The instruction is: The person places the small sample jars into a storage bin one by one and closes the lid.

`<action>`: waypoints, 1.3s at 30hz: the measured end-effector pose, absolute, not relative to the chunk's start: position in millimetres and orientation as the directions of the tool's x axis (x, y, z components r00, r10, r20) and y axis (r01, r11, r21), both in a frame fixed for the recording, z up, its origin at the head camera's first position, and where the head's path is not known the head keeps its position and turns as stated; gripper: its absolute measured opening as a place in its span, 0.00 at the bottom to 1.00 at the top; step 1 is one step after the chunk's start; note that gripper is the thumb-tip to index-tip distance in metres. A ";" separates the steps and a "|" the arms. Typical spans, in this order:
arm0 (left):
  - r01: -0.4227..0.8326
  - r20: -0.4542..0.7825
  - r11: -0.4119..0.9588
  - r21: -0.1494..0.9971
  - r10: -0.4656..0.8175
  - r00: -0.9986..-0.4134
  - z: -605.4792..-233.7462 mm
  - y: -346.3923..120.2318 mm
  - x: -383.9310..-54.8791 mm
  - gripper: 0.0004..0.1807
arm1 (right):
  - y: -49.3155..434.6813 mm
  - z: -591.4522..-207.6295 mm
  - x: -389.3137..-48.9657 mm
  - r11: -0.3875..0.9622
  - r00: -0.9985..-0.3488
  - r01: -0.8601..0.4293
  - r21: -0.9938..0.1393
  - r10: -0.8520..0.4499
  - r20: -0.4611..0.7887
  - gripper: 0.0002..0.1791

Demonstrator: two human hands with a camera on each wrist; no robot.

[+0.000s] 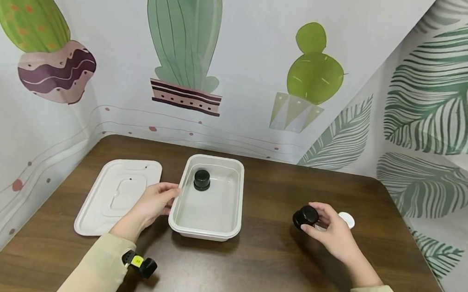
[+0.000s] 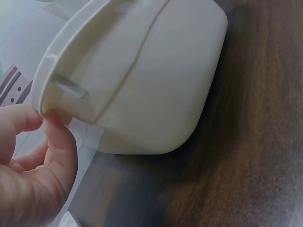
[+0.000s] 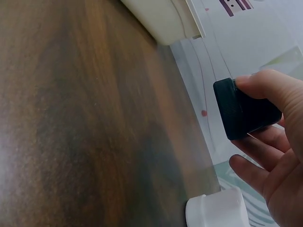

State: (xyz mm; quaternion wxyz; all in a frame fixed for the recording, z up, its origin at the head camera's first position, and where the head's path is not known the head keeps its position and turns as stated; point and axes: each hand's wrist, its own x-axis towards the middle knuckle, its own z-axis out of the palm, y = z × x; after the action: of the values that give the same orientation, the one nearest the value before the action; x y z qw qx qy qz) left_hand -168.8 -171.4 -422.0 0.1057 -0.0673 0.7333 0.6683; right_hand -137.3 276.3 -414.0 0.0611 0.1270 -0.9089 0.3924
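At its left rim, a pale rectangular container (image 1: 211,213) is pinched by my left hand (image 1: 152,207). The left wrist view shows thumb and finger on that rim, beside the container's outer wall (image 2: 156,80). Inside, near the back left corner, stands a small black jar (image 1: 202,180). To the right of the container, my right hand (image 1: 332,231) grips another small black jar (image 1: 306,216) between thumb and fingers. That jar (image 3: 239,111) is held tilted above the table in the right wrist view. Just beyond the right hand is a white round jar (image 1: 346,219), partly hidden in the head view.
A flat white lid (image 1: 105,204) lies on the table left of the container. The brown wooden table (image 1: 256,278) ends at a cloth backdrop (image 1: 246,96) printed with cacti and leaves, close behind the container.
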 end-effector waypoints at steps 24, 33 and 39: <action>-0.247 -0.251 0.108 0.963 0.029 -0.967 -419.7 -169.3 -169.5 0.20 | 252.8 -403.0 -153.0 0.591 -0.941 -0.338 -0.733 -0.214 0.261 0.33; -0.255 -0.259 0.101 0.962 0.019 -0.966 -418.9 -166.6 -168.1 0.19 | 247.2 -401.8 -155.6 0.606 -0.947 -0.322 -0.727 -0.214 0.241 0.32; -0.256 -0.260 0.103 0.961 0.018 -0.966 -417.3 -167.1 -166.5 0.20 | 243.4 -401.3 -156.0 0.589 -0.944 -0.328 -0.739 -0.221 0.244 0.32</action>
State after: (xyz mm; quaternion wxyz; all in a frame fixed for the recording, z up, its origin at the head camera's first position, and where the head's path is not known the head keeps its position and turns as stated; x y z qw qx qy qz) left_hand -166.5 -167.1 -417.3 0.1034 -0.0809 0.7355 0.6647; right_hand -156.0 243.4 -401.3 0.0631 0.1543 -0.8891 0.4264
